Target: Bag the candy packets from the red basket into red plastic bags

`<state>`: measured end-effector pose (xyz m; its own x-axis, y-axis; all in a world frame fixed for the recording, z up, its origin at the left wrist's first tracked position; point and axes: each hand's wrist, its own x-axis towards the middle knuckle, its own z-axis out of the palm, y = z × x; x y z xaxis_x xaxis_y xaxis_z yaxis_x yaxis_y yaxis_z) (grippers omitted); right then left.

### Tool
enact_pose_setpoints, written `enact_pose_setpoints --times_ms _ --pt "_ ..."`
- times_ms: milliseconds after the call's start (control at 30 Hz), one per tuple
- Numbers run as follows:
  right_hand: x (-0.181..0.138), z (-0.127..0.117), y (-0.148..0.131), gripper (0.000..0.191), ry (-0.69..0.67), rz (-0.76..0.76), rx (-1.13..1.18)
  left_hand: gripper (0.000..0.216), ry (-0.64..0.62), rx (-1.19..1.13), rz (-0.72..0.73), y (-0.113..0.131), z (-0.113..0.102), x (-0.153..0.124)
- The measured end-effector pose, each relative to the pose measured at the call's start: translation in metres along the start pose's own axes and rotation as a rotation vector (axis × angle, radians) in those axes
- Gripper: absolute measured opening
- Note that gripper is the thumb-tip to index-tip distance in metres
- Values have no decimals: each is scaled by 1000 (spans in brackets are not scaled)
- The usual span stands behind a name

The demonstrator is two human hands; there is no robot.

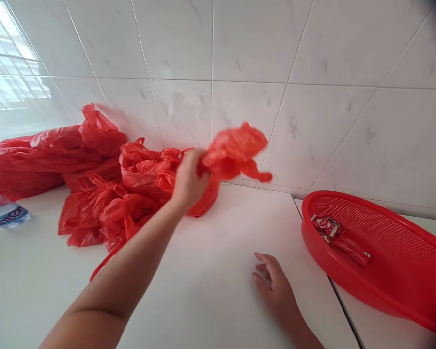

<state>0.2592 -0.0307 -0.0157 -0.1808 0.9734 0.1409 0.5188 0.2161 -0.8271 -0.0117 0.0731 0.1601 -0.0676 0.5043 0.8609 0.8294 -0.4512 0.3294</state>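
My left hand (187, 182) is stretched forward and closed around the gathered top of a red plastic bag (236, 152), whose loose end sticks out to the right, blurred. The bag's rounded bottom rests near the tiled wall. My right hand (274, 286) lies flat on the white counter (210, 271) with fingers slightly apart, holding nothing, a short way left of a red perforated basket (414, 291).
Several more red plastic bags (105, 194) are heaped along the wall to the left. A plastic water bottle (3, 212) lies at the far left. Red snack packets (339, 237) sit inside the basket. White marbled tiles form the wall behind.
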Motion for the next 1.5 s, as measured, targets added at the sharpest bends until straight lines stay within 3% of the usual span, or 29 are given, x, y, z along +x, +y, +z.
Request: enact_pose_setpoints --times_ms 67,133,200,267,333,467,600,667,900,1000,1133,1233,1300,1367,1500 --pt "0 1 2 42 96 31 33 57 -245 -39 83 6 19 -43" --pt "1 2 4 44 164 47 49 72 -466 -8 37 6 35 -85" --pt "2 4 5 48 243 -5 29 79 -589 16 -23 5 44 -118" --pt "3 5 5 53 343 -88 -16 81 -604 -27 -96 3 46 -141" --pt "5 7 4 58 410 -145 -53 74 -532 -162 -228 1 43 -153" --pt "12 8 1 60 447 -206 -125 42 -364 -413 -539 -2 34 -163" --pt "21 4 3 61 567 -362 -306 11 -373 -548 -781 -1 24 -172" --pt "26 3 5 64 602 -360 -358 17 -394 -651 -901 3 18 -176" --pt "68 11 2 80 430 127 -21 28 -390 -1088 -1169 18 8 -171" --pt "85 14 -6 75 323 97 114 28 -368 -1243 -1291 19 11 -172" --pt "77 18 -20 54 329 -1 288 26 -419 -1348 -1384 15 14 -177" --pt "58 24 -31 44 131 -28 519 24 -476 -1418 -1425 17 13 -179" --pt "50 28 -35 41 -8 46 621 24 -529 -1464 -1440 20 12 -178" --pt "50 29 -35 31 -63 181 675 22 -537 -1509 -1442 22 12 -177" --pt "60 11 -19 25 -3 318 744 16 -333 -1577 -1423 8 11 -172"
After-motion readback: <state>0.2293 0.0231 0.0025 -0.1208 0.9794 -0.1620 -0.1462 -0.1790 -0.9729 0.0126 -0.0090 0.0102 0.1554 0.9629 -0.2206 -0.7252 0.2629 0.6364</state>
